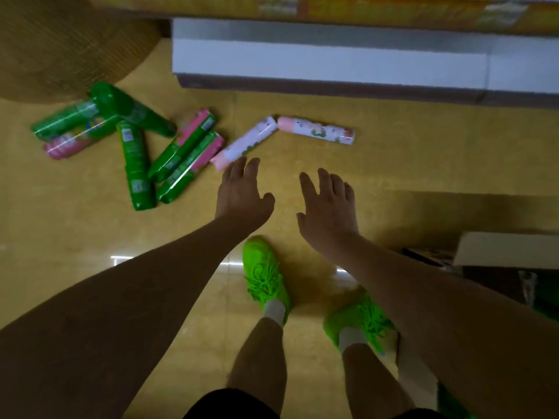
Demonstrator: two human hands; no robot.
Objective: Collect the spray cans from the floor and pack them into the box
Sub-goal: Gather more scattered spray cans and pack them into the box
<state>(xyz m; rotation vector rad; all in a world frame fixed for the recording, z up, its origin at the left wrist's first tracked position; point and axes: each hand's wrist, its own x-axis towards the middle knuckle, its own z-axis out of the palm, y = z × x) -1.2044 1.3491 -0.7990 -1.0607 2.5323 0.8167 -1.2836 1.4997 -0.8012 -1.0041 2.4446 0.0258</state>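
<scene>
Nearest the camera were the person's bare legs and bright green shoes (266,276), planted on the yellow floor (75,237), and every place below is given from those shoes.

Far to the shoes' left and beyond them lay the green spray cans (133,164), heaped across one another with a few pink-labelled ones among them. They lay on their sides at odd angles, which suggested they had spilled there rather than been set down. Their bodies were glossy green, with printed labels too blurred to read.

Just beyond the shoes hung the left hand (242,192), its fingers straight and slightly spread, holding nothing. Its fingertips were right by the near end of a white and pink spray can (245,143), probably the first pick; whether they touched it I could not tell. This can was pale, with a pink cap and a floral print.

Beyond the shoes and a little to their right hovered the right hand (328,213), fingers wide and empty, likely readied for the second pale can (316,130), which lay farther on, end to end with the first.

To the shoes' right stood the box (499,247), only its near corner in view.
</scene>
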